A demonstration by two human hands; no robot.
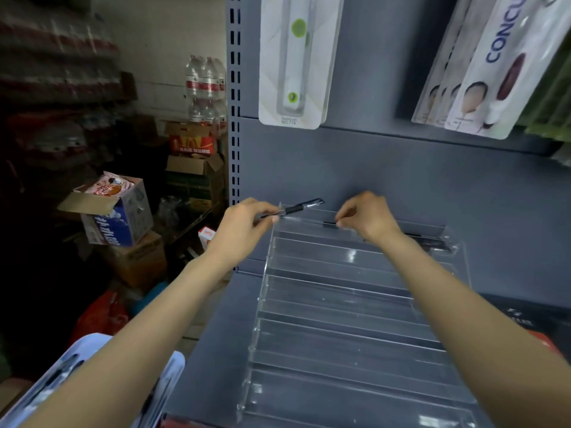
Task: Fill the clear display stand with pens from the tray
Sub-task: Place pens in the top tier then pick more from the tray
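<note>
A clear tiered display stand (346, 307) sits on the grey shelf, its stepped rows mostly bare. My left hand (244, 225) pinches a black pen (301, 206) by its tip end, holding it level over the stand's top left corner. At the top row my right hand (364, 216) has its fingertips closed on another pen (329, 224) lying there. More dark pens (429, 240) lie in the top row at the right. The white tray (92, 350) with pens shows at bottom left, partly hidden by my left forearm.
The grey shelf back panel (386, 174) rises right behind the stand, with carded packages (296, 60) hanging above. Cardboard boxes (117, 217) and bottled water (205, 78) crowd the floor to the left. A red item (547, 344) lies at the shelf's right.
</note>
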